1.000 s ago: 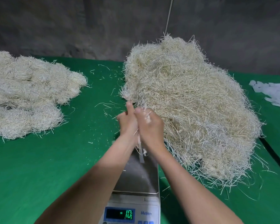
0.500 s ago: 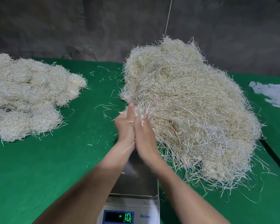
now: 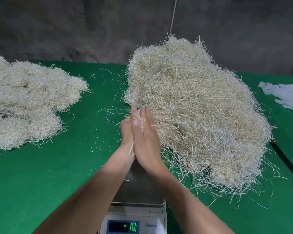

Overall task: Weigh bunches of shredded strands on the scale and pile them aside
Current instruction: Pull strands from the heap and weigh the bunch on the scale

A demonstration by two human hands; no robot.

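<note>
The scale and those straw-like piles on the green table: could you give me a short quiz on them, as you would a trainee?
1. True or false: a full bunch of strands lies on the pan of the scale.
2. What do the left hand and the right hand press between their palms? A) a white scrap B) a few strands C) nothing
3. Fill in: the taller, looser pile lies on the ___ side of the table; the bundled pile lies opposite.
Key: 1 false; 2 B; 3 right.
</note>
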